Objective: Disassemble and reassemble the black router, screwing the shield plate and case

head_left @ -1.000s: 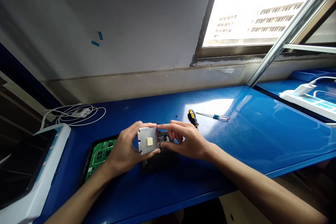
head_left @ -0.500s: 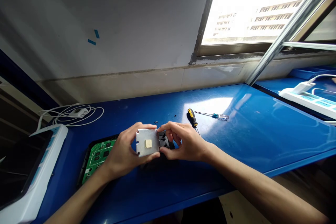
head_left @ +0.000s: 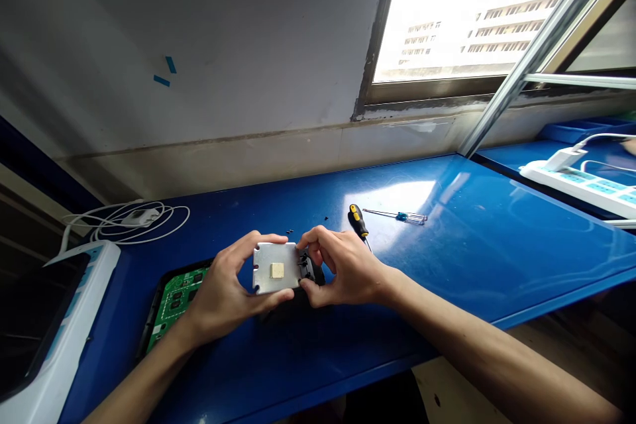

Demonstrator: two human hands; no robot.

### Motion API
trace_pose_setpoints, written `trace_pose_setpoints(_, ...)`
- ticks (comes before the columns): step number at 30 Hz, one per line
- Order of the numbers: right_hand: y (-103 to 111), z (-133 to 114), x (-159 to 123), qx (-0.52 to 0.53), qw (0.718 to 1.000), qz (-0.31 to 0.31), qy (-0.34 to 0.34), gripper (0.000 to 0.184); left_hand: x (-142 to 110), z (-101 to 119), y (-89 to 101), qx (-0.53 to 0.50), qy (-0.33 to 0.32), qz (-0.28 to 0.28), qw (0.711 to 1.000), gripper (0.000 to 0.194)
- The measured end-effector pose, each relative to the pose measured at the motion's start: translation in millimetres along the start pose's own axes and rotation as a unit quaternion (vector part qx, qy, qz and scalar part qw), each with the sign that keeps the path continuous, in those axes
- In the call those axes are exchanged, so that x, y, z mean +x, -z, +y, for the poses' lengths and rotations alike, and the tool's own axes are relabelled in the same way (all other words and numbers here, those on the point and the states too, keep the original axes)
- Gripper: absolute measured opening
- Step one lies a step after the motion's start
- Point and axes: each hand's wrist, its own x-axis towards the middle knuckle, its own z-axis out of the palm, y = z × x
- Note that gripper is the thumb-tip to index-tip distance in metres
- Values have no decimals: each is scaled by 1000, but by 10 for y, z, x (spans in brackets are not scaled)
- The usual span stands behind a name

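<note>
Between my two hands is a silver metal plate [head_left: 265, 262] with notched edges and a small cream-coloured square pad [head_left: 277, 270] on its face. My left hand [head_left: 226, 285] grips it from the left, fingers along the top edge and thumb along the bottom. At its right end my right hand [head_left: 342, 265] pinches the corners with fingers and thumb. Behind and to the right of the plate a black part [head_left: 309, 267] shows, mostly hidden by my fingers. Left of my left hand lies a green circuit board [head_left: 179, 295] in a black casing, partly covered by my forearm.
A black-and-yellow screwdriver [head_left: 356, 220] and a clear blue-handled screwdriver [head_left: 410, 217] lie beyond my right hand. Tiny dark screws [head_left: 289, 231] are nearby. A coiled white cable [head_left: 169, 225] and a white power strip [head_left: 94, 305] with a dark-screened device [head_left: 34, 318] occupy the left side.
The whole view has shifted slightly, so objects sit a little further left. Both hands keep the same hold on the metal plate. A blurred hand shape now shows at the far right edge.
</note>
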Motion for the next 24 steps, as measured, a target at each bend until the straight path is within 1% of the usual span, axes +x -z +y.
trace_pose_setpoints(6,99,-9,10,-5,1000,-16,-20,41,-8,-50,63,5,12,6,1000,49)
trace_pose_setpoints(9,150,12,12,-15,1000,-14,-9,42,-2,-55,110,27,4,15,1000,46)
trace_pose_setpoints(12,175,44,8,-30,999,-22,0,41,14,-35,132,57,0,5,998,43)
trace_pose_setpoints(16,187,66,7,-55,997,-60,-2,41,36,-5,109,124,-8,-21,992,42)
trace_pose_setpoints(19,199,51,16,-83,992,-90,-24,41,43,-9,61,154,-6,-31,988,40)
trace_pose_setpoints(24,217,27,37,-128,974,-173,-63,42,31,-57,-26,170,8,-59,984,36)
